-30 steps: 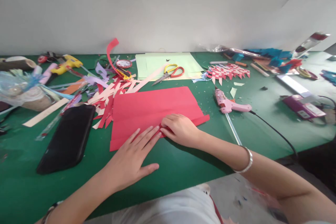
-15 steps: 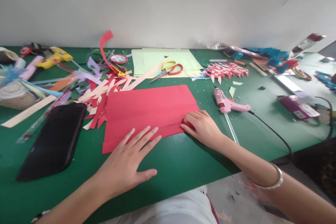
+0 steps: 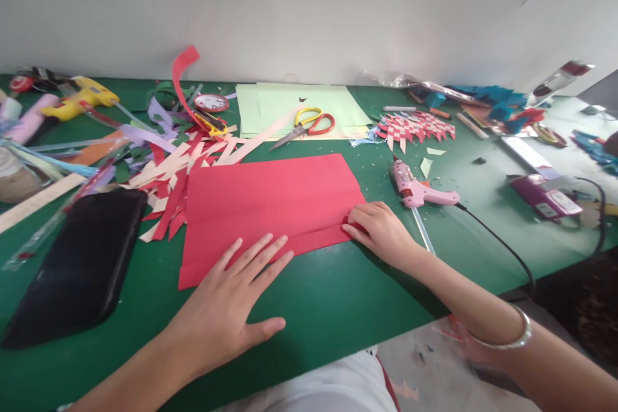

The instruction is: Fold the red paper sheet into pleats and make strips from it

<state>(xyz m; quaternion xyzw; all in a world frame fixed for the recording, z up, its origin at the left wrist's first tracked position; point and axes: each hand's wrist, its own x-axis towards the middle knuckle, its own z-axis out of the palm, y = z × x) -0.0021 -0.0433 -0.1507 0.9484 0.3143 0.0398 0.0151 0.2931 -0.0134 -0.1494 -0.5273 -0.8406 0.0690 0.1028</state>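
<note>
Over the near edge: left hand (image 3: 226, 302), palm down, fingertips on the red paper sheet (image 3: 270, 196), fingers spread apart and thumb out over the green table (image 3: 323, 315); it grips nothing.
At the near right corner: right hand (image 3: 381, 232), fingers curled together, thumb against the edge; whether they pinch it or only press, I cannot tell.
Sheet's lie: on the table, ahead of the left fingers and leftward from the right hand; long axis runs left to right, the right hand nearer its right end, the left nearer mid-edge.
Sheet's look: plain red, mostly flat, a narrow folded band along the near edge, a faint crease beyond.
Left of the left hand: black flat slab (image 3: 77, 264), perhaps a phone.
Beyond the right hand: pink glue gun (image 3: 415, 192), its clear stick toward the forearm.
Farther ahead of both: paper strips (image 3: 168, 190) leftward, scissors (image 3: 300, 131) on pale green sheets (image 3: 275, 103).
</note>
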